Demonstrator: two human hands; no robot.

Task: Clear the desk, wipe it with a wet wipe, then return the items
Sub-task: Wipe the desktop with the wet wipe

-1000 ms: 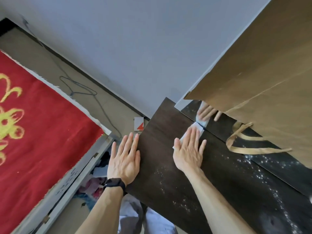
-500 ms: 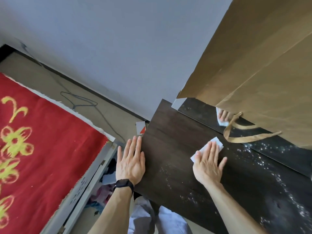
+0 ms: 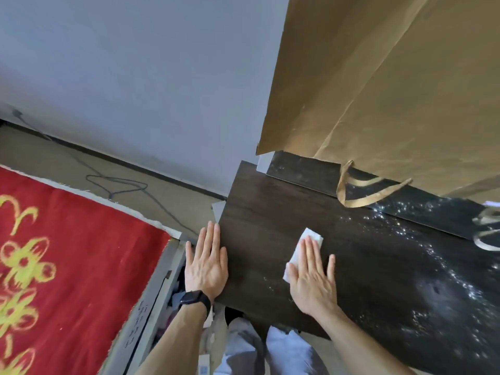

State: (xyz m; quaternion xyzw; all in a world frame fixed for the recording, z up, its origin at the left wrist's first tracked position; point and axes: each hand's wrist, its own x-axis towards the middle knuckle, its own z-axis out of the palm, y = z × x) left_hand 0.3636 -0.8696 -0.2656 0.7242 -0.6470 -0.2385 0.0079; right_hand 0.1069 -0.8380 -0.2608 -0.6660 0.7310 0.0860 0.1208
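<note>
The dark wooden desk (image 3: 270,212) fills the lower right, its right part speckled with shiny wet spots. A white wet wipe (image 3: 305,243) lies flat on it near the left end. My right hand (image 3: 311,277) presses down on the wipe with fingers spread, so only its far end shows. At the desk's left edge my left hand (image 3: 207,266), with a black watch on the wrist, lies flat and holds nothing.
A large brown paper bag (image 3: 392,90) with paper handles hangs over the back right of the desk. A dark mirror panel (image 3: 303,171) leans at the desk's rear. A red patterned cloth (image 3: 67,253) covers a surface at left. A cable (image 3: 119,185) lies on the floor.
My right hand has slid the wipe from the back of the desk, near the mirror, toward me. The left hand has stayed on the desk's left edge. The view has shifted.
</note>
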